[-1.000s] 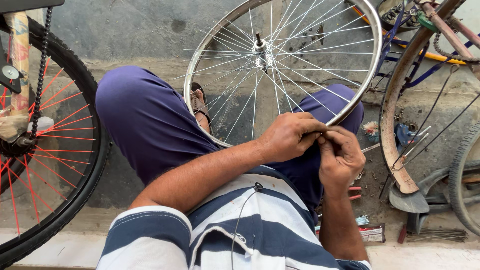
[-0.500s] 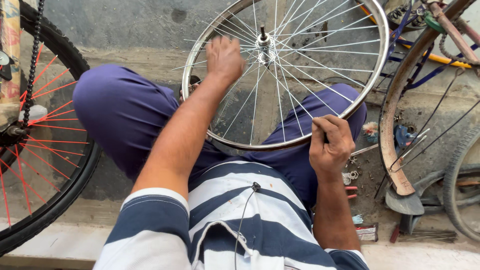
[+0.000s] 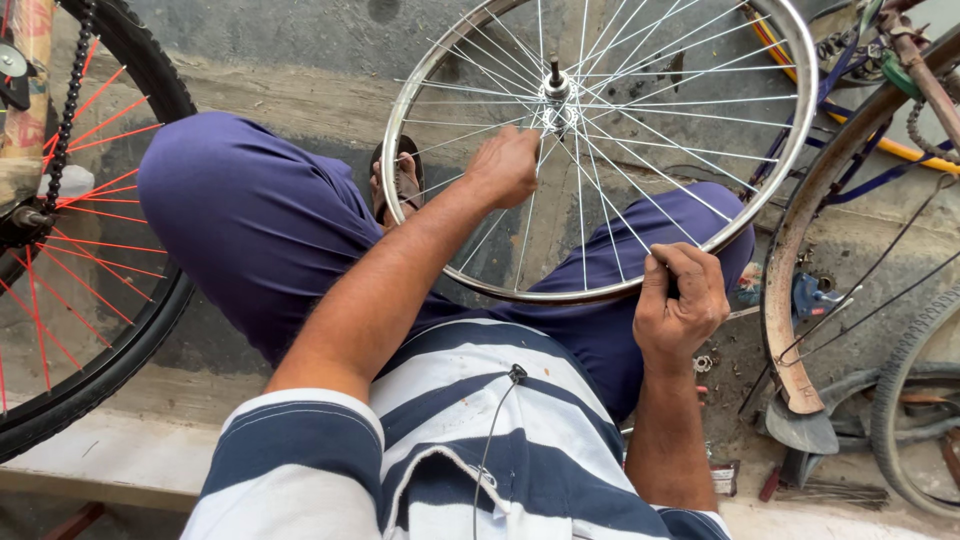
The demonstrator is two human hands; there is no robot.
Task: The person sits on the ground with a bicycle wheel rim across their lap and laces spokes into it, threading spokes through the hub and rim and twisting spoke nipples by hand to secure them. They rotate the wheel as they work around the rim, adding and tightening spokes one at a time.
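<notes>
One head-worn camera looks steeply down, close over the person's chest and lap; no second view.

no packages, labels, signs or screens can be made out here.

- Bare wheel rim (image 3: 470, 285): shiny silver, with thin silver spokes (image 3: 640, 130).
- Trousers (image 3: 250, 220): plain deep purple-blue.
- Shirt (image 3: 450, 440): broad navy and white stripes.
- Tyre (image 3: 120, 360) at left: black, with bright red-orange spokes (image 3: 90, 130).
- Mudguard (image 3: 790, 270) at right: rusty brown.
- Floor (image 3: 300, 90): grey concrete.
</notes>
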